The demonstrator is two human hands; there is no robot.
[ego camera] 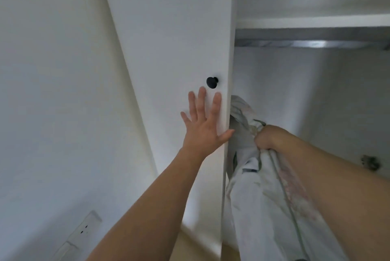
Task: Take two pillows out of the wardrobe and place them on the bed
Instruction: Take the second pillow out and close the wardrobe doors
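Note:
A white wardrobe door [168, 28] with a black round knob [212, 82] stands in the middle of the view. My left hand [204, 122] lies flat against the door just below the knob, fingers spread. To the right, inside the open wardrobe, my right hand [267, 137] is closed on the bunched top of a pale pillow [259, 197] with a faint pink pattern and grey piping. The pillow hangs down from that fist, beside the door's edge. The bed is out of view.
A white shelf [312, 21] with a metal rail [306, 43] under it crosses the wardrobe's upper right. A metal hinge [370, 162] sits on the inner right wall. At the left is a white wall with a socket plate [84, 231] low down.

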